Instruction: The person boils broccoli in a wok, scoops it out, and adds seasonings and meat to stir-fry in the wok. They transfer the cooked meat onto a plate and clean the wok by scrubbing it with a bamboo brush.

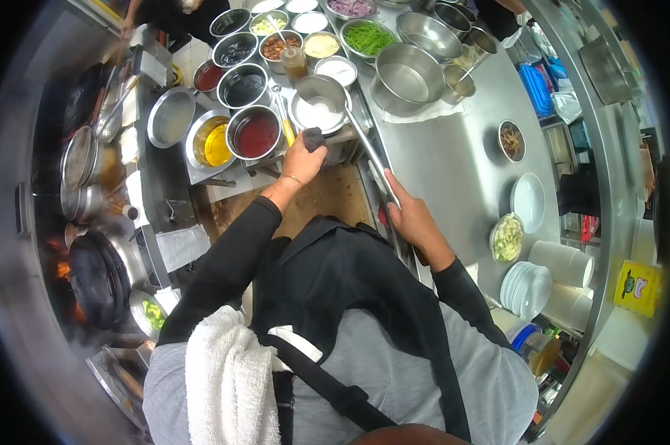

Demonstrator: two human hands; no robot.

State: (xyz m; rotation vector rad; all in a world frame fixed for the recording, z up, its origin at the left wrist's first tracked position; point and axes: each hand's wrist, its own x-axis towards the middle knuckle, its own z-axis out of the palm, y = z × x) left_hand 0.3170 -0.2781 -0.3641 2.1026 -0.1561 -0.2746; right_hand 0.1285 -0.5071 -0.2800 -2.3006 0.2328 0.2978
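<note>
My right hand (413, 215) is wrapped round the long metal handle (366, 146) of a ladle. Its wide round scoop (320, 95) is over a bowl of white contents (316, 117) at the end of the bowl rows. Closed in my left hand (302, 165) is a dark, rough, rounded lump (313, 138) whose kind I cannot make out. Close to that hand are a yellow-handled utensil (287, 130) and a metal pot of dark red liquid (253, 133). Next to that pot stands a bowl of yellow oil (216, 150).
Bowls of chopped ingredients, such as shredded greens (367, 37), fill the back. A deep steel pot (409, 78) stands on the steel counter (439, 159). Stacked plates (526, 291) and a bowl of cut vegetables (507, 239) are right. Black woks (98, 278) sit near flames at left.
</note>
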